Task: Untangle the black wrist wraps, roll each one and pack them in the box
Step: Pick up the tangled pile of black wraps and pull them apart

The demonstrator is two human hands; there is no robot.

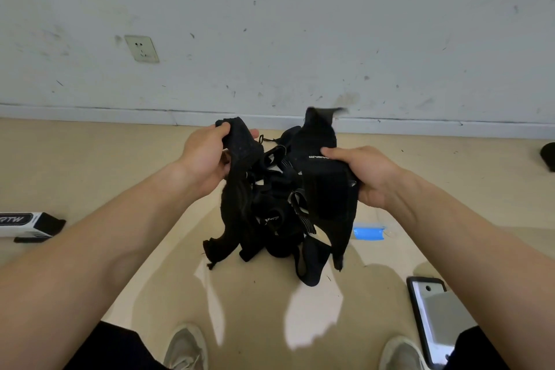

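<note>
The left hand [207, 156] pinches one broad band and the right hand [368, 177] grips another, the tangled black wrist wraps [279, 204] hanging between and below them; soft, limp, probably light and clingy; best taken by a free end.

One tangle of black wrist wraps [279, 204], individual wraps uncountable; two hands, left hand [207, 156] and right hand [372, 177]; one box [21, 224] at left; one phone [435, 318] near right; one blue tape strip [368, 233]; two shoes [186, 348] [402, 353]; one wall socket [141, 49].
</note>
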